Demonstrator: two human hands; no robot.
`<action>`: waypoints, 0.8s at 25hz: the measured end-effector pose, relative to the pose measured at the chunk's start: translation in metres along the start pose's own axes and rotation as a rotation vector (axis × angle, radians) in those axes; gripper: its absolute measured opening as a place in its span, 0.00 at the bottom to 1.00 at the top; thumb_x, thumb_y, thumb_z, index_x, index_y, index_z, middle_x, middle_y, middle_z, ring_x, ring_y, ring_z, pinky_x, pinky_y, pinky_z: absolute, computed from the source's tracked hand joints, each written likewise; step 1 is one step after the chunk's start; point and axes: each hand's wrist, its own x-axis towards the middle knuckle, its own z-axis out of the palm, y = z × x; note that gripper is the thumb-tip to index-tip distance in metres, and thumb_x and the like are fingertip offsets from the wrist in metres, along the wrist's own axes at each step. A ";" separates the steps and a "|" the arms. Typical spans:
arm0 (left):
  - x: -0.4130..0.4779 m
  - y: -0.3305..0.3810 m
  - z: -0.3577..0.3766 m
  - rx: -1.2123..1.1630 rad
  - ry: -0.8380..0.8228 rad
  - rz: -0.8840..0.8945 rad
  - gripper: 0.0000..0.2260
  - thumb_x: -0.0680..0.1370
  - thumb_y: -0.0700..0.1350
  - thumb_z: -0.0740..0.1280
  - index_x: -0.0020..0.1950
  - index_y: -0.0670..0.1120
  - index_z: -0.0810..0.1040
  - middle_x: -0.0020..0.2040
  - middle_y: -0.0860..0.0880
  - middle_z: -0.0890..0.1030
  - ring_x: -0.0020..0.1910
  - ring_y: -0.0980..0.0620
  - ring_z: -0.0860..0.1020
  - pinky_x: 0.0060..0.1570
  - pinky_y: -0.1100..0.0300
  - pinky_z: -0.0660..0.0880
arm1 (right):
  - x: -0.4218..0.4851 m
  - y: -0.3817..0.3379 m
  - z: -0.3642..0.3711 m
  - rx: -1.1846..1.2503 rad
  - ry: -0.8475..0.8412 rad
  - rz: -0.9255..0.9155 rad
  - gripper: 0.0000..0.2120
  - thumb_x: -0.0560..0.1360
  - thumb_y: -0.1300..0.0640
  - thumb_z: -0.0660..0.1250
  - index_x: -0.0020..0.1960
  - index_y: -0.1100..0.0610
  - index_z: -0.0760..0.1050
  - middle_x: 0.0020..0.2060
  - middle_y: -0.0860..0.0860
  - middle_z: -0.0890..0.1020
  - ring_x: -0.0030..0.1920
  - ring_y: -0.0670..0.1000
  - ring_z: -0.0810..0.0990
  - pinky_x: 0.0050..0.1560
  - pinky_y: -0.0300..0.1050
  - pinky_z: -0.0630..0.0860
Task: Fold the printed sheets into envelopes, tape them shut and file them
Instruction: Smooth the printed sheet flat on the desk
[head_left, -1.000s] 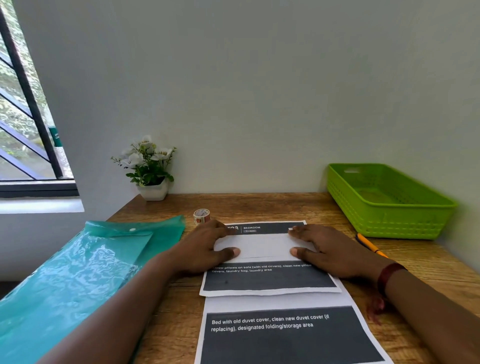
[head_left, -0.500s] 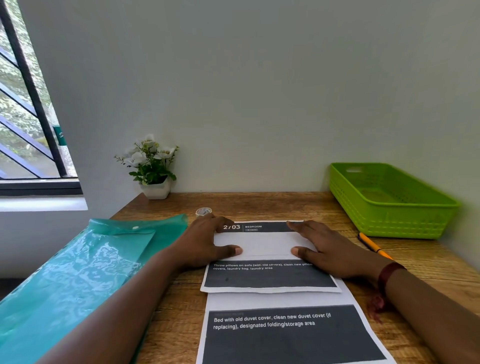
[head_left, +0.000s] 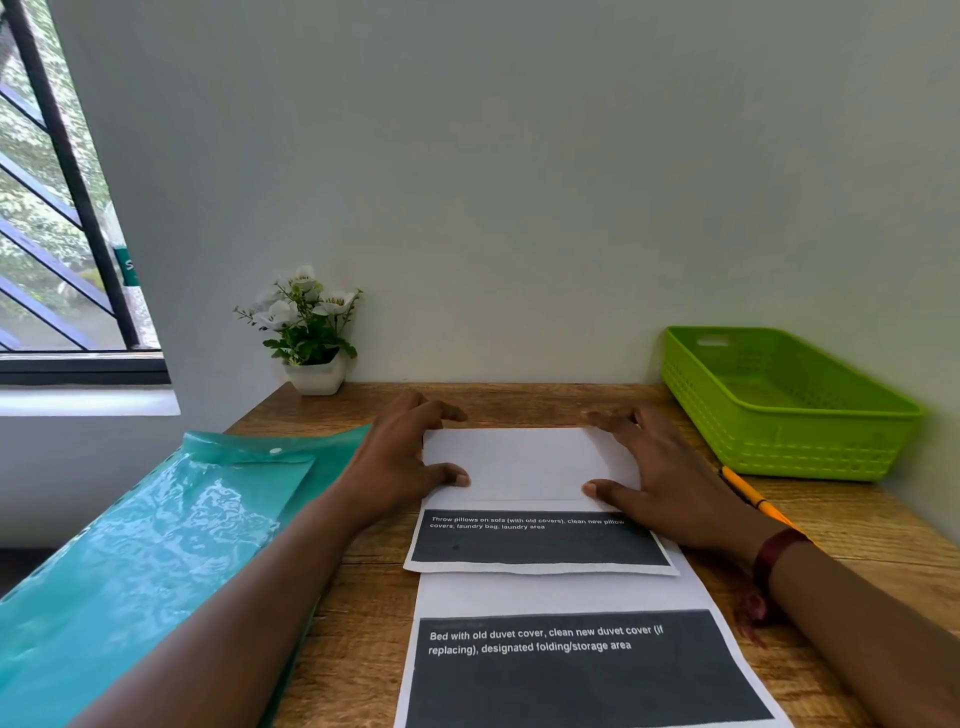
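A printed sheet (head_left: 524, 462) lies mid-desk with its far part folded toward me, white back up; a dark text block shows below the flap. My left hand (head_left: 400, 462) holds the flap's left end, thumb on its near edge, fingers curled over the far fold. My right hand (head_left: 660, 478) holds the right end the same way. A second printed sheet (head_left: 571, 665) lies partly under the first, nearer me. A teal plastic folder (head_left: 156, 545) with a snap button lies at the left.
A green plastic basket (head_left: 789, 405) stands at the back right against the wall. An orange pencil (head_left: 748, 493) lies just right of my right wrist. A small potted plant (head_left: 311, 338) sits at the back left corner of the wooden desk (head_left: 519, 405).
The flap now covers the sheet's dark header strip, which showed before. Both hands slid toward the far fold. The tape roll near my left hand is no longer visible.
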 end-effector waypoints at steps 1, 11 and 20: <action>0.000 0.001 -0.001 -0.013 0.023 0.012 0.28 0.64 0.52 0.80 0.62 0.54 0.76 0.50 0.59 0.70 0.48 0.65 0.69 0.46 0.65 0.70 | 0.000 0.000 -0.001 -0.004 0.026 -0.003 0.32 0.70 0.45 0.72 0.71 0.43 0.65 0.56 0.42 0.66 0.59 0.43 0.65 0.57 0.34 0.61; -0.001 0.007 -0.005 -0.052 0.086 0.106 0.17 0.67 0.45 0.79 0.54 0.51 0.81 0.47 0.54 0.78 0.45 0.59 0.75 0.43 0.61 0.74 | 0.003 -0.007 -0.006 0.013 0.209 -0.044 0.23 0.70 0.60 0.75 0.65 0.52 0.77 0.48 0.48 0.73 0.47 0.50 0.75 0.47 0.39 0.70; -0.004 0.011 -0.003 -0.065 -0.040 0.093 0.08 0.68 0.39 0.77 0.42 0.50 0.83 0.45 0.55 0.81 0.45 0.59 0.78 0.45 0.59 0.78 | 0.002 -0.009 -0.008 0.015 0.185 -0.090 0.15 0.68 0.64 0.75 0.53 0.54 0.83 0.40 0.46 0.73 0.40 0.49 0.74 0.40 0.44 0.73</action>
